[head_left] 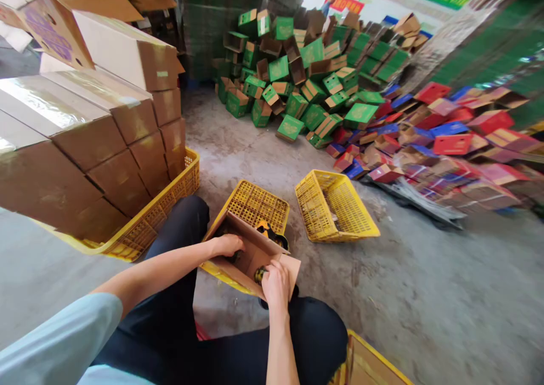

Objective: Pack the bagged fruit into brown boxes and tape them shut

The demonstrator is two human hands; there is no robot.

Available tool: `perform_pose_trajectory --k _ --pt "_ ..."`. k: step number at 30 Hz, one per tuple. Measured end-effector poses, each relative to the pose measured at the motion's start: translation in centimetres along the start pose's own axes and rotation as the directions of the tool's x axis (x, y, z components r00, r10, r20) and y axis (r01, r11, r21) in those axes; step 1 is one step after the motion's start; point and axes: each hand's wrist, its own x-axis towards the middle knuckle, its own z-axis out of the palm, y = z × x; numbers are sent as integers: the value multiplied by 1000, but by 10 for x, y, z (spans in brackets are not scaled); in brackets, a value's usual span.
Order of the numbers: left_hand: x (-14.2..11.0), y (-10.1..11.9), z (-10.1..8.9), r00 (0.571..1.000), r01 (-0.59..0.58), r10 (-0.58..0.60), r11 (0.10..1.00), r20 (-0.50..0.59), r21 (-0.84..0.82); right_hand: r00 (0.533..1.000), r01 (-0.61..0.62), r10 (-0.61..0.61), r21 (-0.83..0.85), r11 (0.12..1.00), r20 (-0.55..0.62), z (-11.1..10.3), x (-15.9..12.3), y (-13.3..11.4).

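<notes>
An open cardboard box [255,249] rests on an upturned yellow plastic crate [250,199] between my knees. My left hand [228,245] reaches into the box's left end, fingers curled down round something dark that I cannot make out. At the right end, my right hand [276,283] bends over inside the box, closed on a small yellow-and-dark object [259,274]. That object is partly covered by the fingers, and its kind does not show. Just behind the box's far wall lies an orange-and-black tool [272,235], half hidden.
Closed cartons [106,124] stack high in a yellow crate [157,220] at left. Another yellow crate [340,209] stands tilted at right. Piles of green boxes [293,90] and red-and-blue boxes [450,141] cover the floor beyond. A person [329,2] is far back.
</notes>
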Motion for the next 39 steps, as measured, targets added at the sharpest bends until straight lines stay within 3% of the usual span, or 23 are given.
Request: perform_pose_trajectory --k 2,6,10,12,14,16,18,21,24,27,29,30,32,35,39 --pt "1 1 1 998 46 -51 989 32 139 999 18 -16 -62 998 32 0 -1 0" --pt "-2 10 -5 995 102 -100 984 -22 149 998 52 -50 -72 996 36 -4 0 -2" --pt "-14 25 -13 991 96 -90 994 -104 57 999 43 -46 -87 995 -23 -9 -2 -10" --pt "-21 32 -15 983 109 -129 983 -131 -147 999 43 -44 -117 992 -11 -12 -4 -16" --pt "-27 38 -15 970 141 -217 868 -108 -476 998 56 -51 -149 987 36 -14 -5 -21" --pt "-31 43 -15 956 174 -293 660 -37 -731 995 76 -63 -166 983 83 -15 -5 -23" --pt "-33 47 -14 946 193 -325 533 11 -824 993 73 -57 -161 984 107 -16 -5 -25" --pt "-32 50 -10 942 181 -335 461 19 -869 988 -4 10 -41 999 155 -18 -1 -25" --pt "-31 50 -6 940 156 -340 439 -3 -885 976 -123 58 312 942 208 -21 5 -28" --pt "-32 50 -3 938 109 -345 421 -47 -901 953 -271 77 711 649 293 -23 9 -33" --pt "-33 52 -3 942 89 -331 401 -54 -912 929 -356 75 823 443 362 -24 10 -36" --pt "-34 53 -4 949 87 -312 389 -42 -917 922 -378 74 840 389 381 -25 10 -37" --pt "-36 56 -4 965 104 -263 376 2 -921 919 -385 78 842 378 386 -28 10 -37" --pt "-38 59 -5 972 138 -233 434 37 -890 924 -367 82 804 469 374 -32 11 -35" --pt "-36 57 -4 959 101 -274 578 -76 -810 933 -343 89 787 512 348 -35 12 -36"
